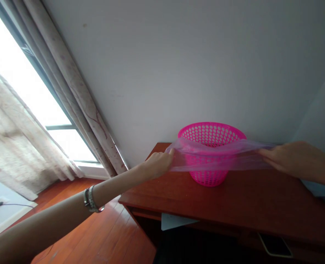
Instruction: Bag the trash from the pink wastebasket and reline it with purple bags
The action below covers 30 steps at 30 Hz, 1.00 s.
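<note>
A thin, see-through purplish plastic bag point(245, 156) is stretched wide between my two hands. My left hand point(160, 163) is closed on its left end, and a bracelet circles that wrist. At the other end, my right hand point(286, 157) pinches the bag between thumb and fingers. Behind the film stands a bright pink plastic basket point(209, 181) with holes all round its wall, upright on the brown desk point(250, 205). The bag crosses in front of the basket's upper part; I cannot tell whether it touches the rim.
A grey wall point(162, 73) rises behind the desk. Curtains point(77, 84) and a bright window point(33, 91) are at left above the wooden floor point(102, 234). A phone-like dark object point(275, 245) and a white sheet point(176, 221) lie below the desk's front edge.
</note>
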{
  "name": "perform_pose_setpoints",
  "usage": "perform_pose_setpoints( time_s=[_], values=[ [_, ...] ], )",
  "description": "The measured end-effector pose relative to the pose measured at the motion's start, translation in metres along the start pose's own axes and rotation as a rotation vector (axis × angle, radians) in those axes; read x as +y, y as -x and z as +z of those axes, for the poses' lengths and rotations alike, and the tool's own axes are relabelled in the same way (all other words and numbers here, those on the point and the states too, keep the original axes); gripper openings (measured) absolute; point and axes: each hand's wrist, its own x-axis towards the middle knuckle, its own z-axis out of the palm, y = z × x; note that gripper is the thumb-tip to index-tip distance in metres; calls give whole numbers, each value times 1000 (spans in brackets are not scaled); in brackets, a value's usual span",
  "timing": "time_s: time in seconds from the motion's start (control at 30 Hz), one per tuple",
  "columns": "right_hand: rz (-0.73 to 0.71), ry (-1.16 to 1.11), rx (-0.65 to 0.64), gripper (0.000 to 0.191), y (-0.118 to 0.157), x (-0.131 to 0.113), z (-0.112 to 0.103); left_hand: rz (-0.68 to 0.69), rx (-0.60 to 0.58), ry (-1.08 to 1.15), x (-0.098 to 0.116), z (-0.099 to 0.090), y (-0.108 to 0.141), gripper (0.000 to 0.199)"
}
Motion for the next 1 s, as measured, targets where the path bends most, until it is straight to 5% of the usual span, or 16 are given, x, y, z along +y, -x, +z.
perform_pose_setpoints(
  time_s=[0.23,0.7,0.83,1.0],
  values=[
    [23,329,138,49,12,-3,-9,-175,14,-232,12,-16,18,67],
    [188,359,150,62,4,7,-12,-220,81,-225,7,-25,27,69],
    [200,195,101,70,-10,24,-1,-229,87,-191,-6,-25,7,73],
    [181,-81,32,73,-48,49,17,-195,105,-113,-27,-20,-48,80]
  ],
)
